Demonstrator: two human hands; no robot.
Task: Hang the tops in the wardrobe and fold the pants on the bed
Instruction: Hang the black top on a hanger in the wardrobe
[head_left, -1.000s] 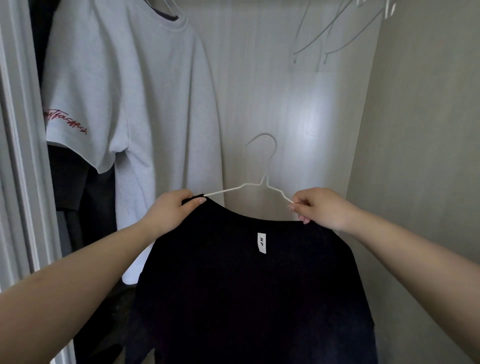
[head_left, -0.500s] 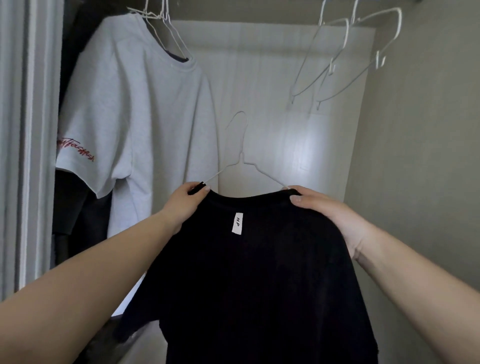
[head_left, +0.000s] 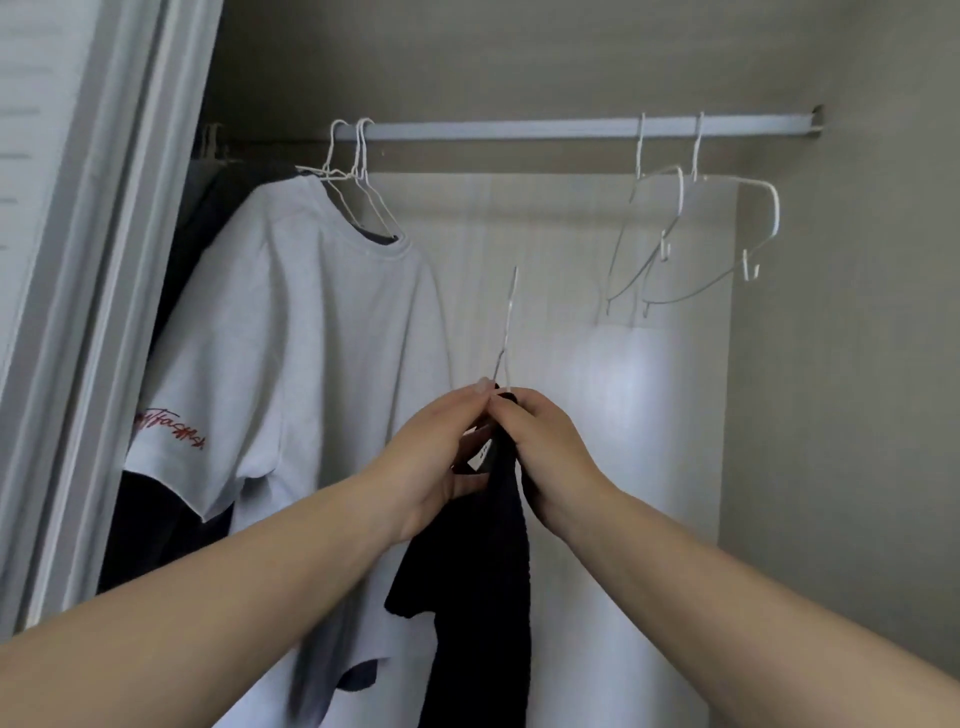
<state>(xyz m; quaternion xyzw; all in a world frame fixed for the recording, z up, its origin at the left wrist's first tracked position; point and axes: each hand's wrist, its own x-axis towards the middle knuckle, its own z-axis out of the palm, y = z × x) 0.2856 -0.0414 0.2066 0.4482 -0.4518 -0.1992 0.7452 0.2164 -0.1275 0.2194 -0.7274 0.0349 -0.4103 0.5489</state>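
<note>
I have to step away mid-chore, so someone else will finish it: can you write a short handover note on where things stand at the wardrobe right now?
Left hand: grip on the collar of the black knit top.
Right hand: grip on the same collar, at the base of the white wire hanger inside it.
The top is edge-on to the camera and below the white wardrobe rail; its hook is not on the rail yet.
Done: a grey short-sleeved T-shirt hangs at the left.
Two empty white hangers hang at the right.
Left: hook the black top in the gap between them. No pants or bed in view.
</note>
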